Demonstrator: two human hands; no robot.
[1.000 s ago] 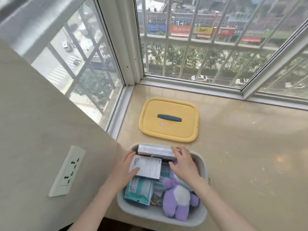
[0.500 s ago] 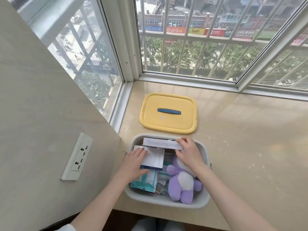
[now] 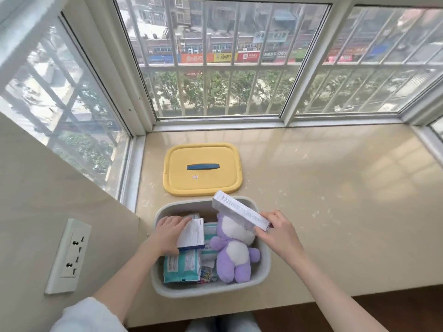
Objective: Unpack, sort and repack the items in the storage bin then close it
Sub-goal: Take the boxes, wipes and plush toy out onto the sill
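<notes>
White long box [image 3: 241, 210] gripped by right hand [image 3: 278, 232]; left hand [image 3: 167, 233] grips flat box [image 3: 193, 233].

The storage bin [image 3: 263, 271] is pale grey, and its lid [image 3: 202, 169] on the glossy beige sill [image 3: 335, 200] is mustard yellow with a dark blue handle [image 3: 203, 167] and a tiny pink-and-white mark. Inside, the plush toy [image 3: 233, 255] is lilac with a white face and belly, beside teal-and-white packets [image 3: 181, 265] printed with small text. The long box [image 3: 239, 213] is white-grey with fine dark print, the flat box [image 3: 193, 233] white with a navy edge, and the wall socket [image 3: 68, 256] off-white.
</notes>
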